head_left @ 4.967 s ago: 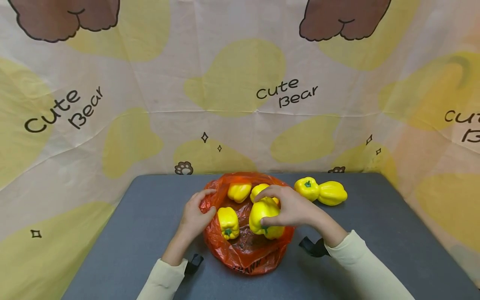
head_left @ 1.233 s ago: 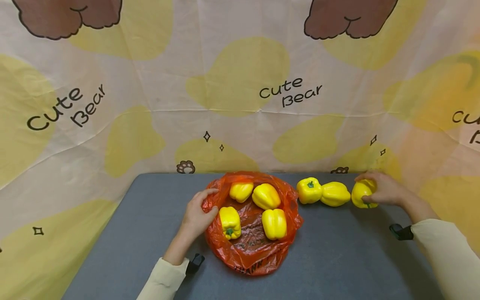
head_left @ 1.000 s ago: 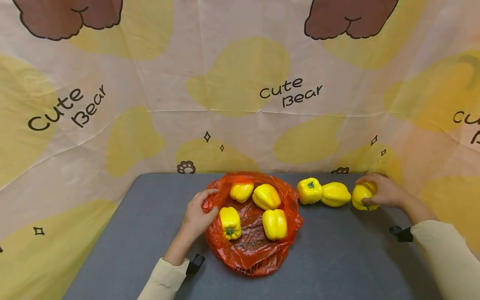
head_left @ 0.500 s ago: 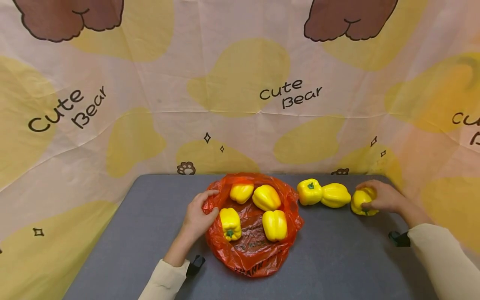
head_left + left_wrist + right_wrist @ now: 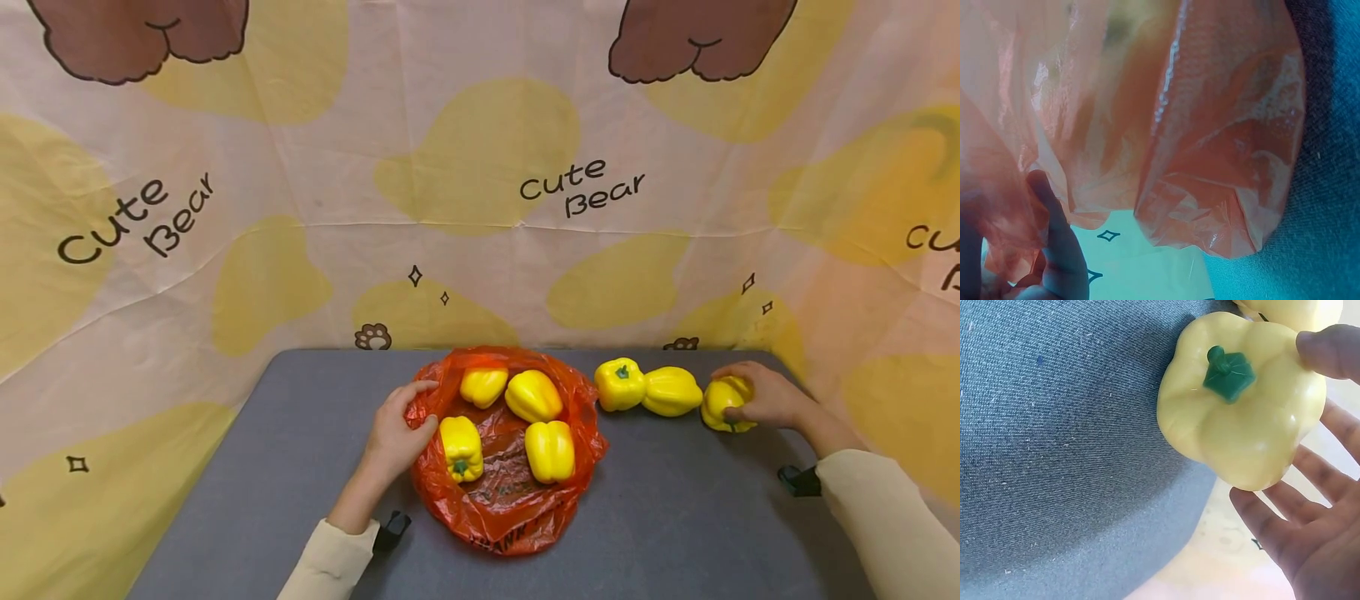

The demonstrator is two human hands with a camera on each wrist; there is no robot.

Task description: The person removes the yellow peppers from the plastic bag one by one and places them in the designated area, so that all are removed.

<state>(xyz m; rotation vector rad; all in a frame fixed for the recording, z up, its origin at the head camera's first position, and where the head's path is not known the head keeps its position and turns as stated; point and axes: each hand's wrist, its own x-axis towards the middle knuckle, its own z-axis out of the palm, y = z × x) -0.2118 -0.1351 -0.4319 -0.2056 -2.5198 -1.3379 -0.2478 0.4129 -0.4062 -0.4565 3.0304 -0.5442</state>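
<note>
My left hand (image 5: 393, 432) grips the left rim of a red plastic bag (image 5: 510, 529), its thumb against the film in the left wrist view. Several yellow bell peppers lie inside the wide mouth, among them one pepper (image 5: 550, 452) at the right and another pepper (image 5: 460, 448) near my thumb. Far right on the table, my right hand (image 5: 768, 396) holds a yellow bell pepper (image 5: 722, 406) between thumb and fingers. Seen from the right wrist, this pepper (image 5: 1241, 419) shows its green stem, the thumb on one side and fingers along the other.
Two more yellow peppers lie in a row between bag and right hand: one pepper (image 5: 619, 385) close to the bag's rim, the other pepper (image 5: 672, 392) touching it. A patterned cloth (image 5: 480, 167) hangs behind the grey table (image 5: 300, 467).
My right hand has carried a pepper from the bag to the right end of the row, then drawn it slightly nearer. The left hand has stayed at the bag's rim.
</note>
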